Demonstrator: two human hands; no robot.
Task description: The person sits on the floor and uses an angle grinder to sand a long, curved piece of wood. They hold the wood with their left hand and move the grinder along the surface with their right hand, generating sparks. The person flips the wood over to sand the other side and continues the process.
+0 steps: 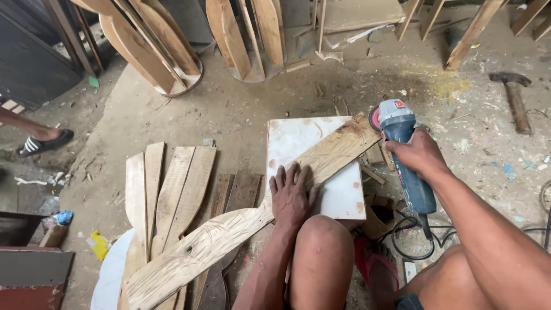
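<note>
A long curved wooden plank (229, 232) lies diagonally across a white square board (298, 140) on the floor. My left hand (291, 195) presses flat on the plank near its middle, fingers spread. My right hand (418, 154) grips a blue and grey angle grinder (402, 149). Its red disc (374, 119) sits at the plank's upper right end. My bare knee (324, 241) rises just below the left hand.
Several curved planks (169, 192) lie stacked at left. More curved wood pieces (160, 40) lean at the back. A hammer (515, 97) lies at far right. A black cable (416, 244) coils by my red sandal (376, 267). Another person's sandalled foot (43, 140) stands at left.
</note>
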